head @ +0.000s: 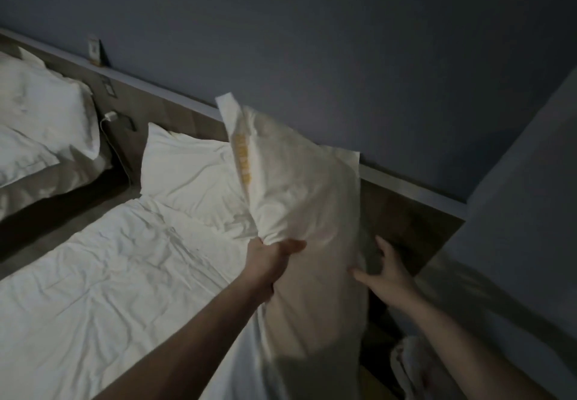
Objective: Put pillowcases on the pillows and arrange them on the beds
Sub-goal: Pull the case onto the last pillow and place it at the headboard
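Observation:
A white pillow in its pillowcase (299,181) is held up over the near bed (109,275), tilted, with a yellow label along its left edge. My left hand (271,259) grips a bunch of the pillowcase fabric at the pillow's lower left. My right hand (385,270) is at the pillow's lower right side with its fingers spread, holding nothing. A second white pillow (187,168) lies flat at the head of the near bed. Two cased pillows (43,112) rest on the far bed at the left.
A wooden headboard (402,218) with a ledge runs along the blue wall. A charger and cable (109,117) hang on the panel between the beds. White cloth (409,365) lies on the floor at the lower right, beside a wall corner (515,212).

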